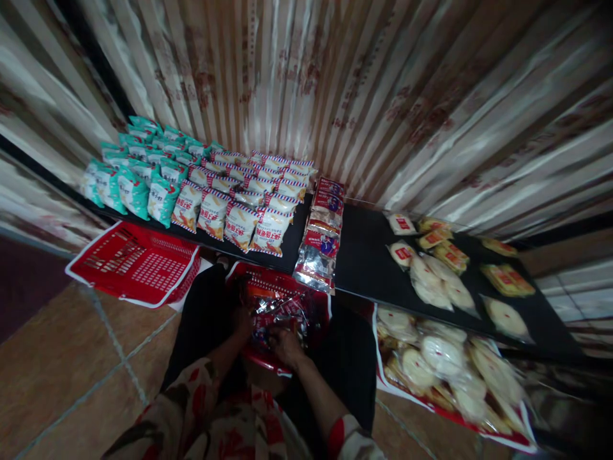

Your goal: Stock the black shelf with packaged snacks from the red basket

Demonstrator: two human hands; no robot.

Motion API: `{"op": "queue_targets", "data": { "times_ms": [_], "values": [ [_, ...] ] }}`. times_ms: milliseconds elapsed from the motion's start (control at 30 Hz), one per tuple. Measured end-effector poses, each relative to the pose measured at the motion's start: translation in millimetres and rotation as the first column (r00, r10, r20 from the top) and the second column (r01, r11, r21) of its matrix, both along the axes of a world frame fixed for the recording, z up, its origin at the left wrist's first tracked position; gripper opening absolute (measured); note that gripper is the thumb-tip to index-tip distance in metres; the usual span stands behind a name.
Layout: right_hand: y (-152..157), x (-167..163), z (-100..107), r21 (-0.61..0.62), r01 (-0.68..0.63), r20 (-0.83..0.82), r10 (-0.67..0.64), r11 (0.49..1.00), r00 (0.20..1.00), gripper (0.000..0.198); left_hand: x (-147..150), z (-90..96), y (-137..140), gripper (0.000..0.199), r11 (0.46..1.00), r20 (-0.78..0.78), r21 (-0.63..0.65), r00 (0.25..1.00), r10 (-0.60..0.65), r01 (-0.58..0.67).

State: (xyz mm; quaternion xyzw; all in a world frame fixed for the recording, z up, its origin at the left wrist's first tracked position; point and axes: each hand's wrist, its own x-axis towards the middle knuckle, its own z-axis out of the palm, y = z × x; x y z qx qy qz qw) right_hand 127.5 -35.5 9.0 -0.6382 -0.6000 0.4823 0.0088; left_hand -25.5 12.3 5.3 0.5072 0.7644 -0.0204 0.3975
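Note:
Between my knees stands a red basket (271, 365) holding red and silver foil packets (287, 313). My left hand (243, 322) reaches into its left side, where deep shadow hides the fingers. Over the packets nearer the basket's front rim is my right hand (286, 345). Its fingers are bent down among them, and what they grip is hidden. A column of similar red and silver packets (320, 239) lies on the black shelf (359, 252) just beyond the basket. To the left of this column stand rows of white snack bags with striped tops (239, 223).
Teal snack bags (133, 191) fill the shelf's left end. Flat round packs (433, 281) and yellow packs (506, 280) lie on its right part. An empty-looking red basket (167, 281) is at left, and a full basket (380, 364) at right. A pleated curtain (297, 83) hangs behind.

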Motion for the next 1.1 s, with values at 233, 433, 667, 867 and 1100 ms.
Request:
{"op": "queue_targets", "data": {
  "times_ms": [233,433,667,867,1100],
  "values": [
    [-1.4,0.9,2.2,0.035,0.014,0.011,-0.014,0.999,1.0,0.033,-0.7,-1.1,-12.1,0.032,0.984,-0.075,0.091,0.987,-0.145,0.151],
    [-5.5,0.7,9.5,0.096,0.039,0.004,-0.039,0.995,0.999,0.028,3.3,25.4,-21.2,0.03,0.947,-0.084,0.231,0.974,-0.21,0.225],
    [-8.5,7.1,16.9,0.113,0.389,-0.308,-0.34,0.914,0.888,0.038,-0.1,74.1,-34.2,0.028,0.896,0.172,0.445,0.981,-0.087,0.002],
    [-18.1,3.7,36.6,-0.239,0.63,-0.603,-0.622,0.738,0.499,0.057,-1.2,103.5,-36.7,0.021,0.87,0.504,0.453,0.861,-0.071,-0.193],
    [-20.7,0.2,68.1,-0.466,0.608,-0.566,-0.745,0.643,0.353,0.051,0.7,124.8,-46.0,0.017,0.907,0.736,0.233,0.673,0.071,-0.351]
  ]
}}
